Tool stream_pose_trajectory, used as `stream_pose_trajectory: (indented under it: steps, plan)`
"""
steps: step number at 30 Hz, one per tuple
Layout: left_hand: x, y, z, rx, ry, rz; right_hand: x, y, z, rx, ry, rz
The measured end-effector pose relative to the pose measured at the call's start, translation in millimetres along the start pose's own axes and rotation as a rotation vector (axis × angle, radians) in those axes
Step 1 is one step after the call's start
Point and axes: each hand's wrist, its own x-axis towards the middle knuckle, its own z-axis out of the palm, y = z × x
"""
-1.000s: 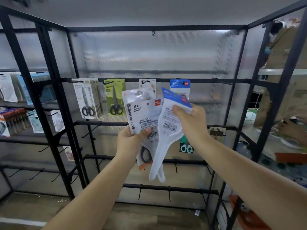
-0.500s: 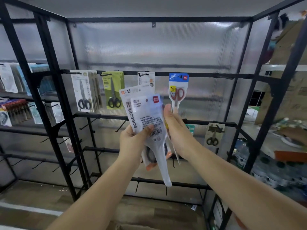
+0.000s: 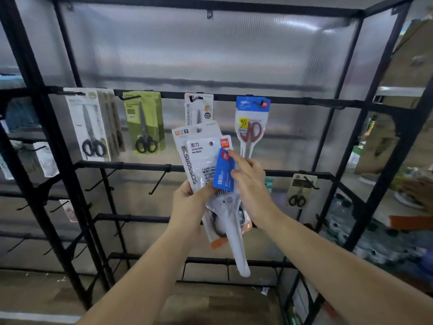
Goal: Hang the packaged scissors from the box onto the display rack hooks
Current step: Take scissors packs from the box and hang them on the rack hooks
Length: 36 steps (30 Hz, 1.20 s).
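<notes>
Both forearms raised, left hand (image 3: 189, 202) gripping, right hand (image 3: 250, 184) pinching

box (image 3: 218, 310) cut off below, right-side shelf goods (image 3: 384, 242) blurred

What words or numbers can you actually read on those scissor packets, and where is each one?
"SCISSORS", vertical, on the rear white packet held in the left hand.
"SCISSORS No.0603" on the front white packet.
"deli", red corner logo on that front packet.
"SCISSORS", vertical, on the hanging white packet on the top rail.
Too small or blurred: the blue card under the right hand, the barcode print, and the other hanging packets.
</notes>
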Motion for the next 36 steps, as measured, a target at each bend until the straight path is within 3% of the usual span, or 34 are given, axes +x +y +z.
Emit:
stream_pose_trajectory:
  steps: [4,11,19,25,36]
  plan:
    - [30,0,-5,-0.068,-0.028,-0.025,25,-4,9,-0.023,0.025,-0.036]
    - [65,3,-27,-0.091,-0.093,-0.035,65,2,12,0.238,-0.014,0.028]
    - [90,2,-19,-0.104,-0.091,-0.060,89,4,-17,0.066,0.063,-0.046]
    - [101,1,-4,-0.076,-0.040,-0.048,114,-8,-58,0.025,0.304,-0.170]
    - [103,1,20,-0.025,0.032,-0.047,152,-5,-79,-0.145,0.317,-0.162]
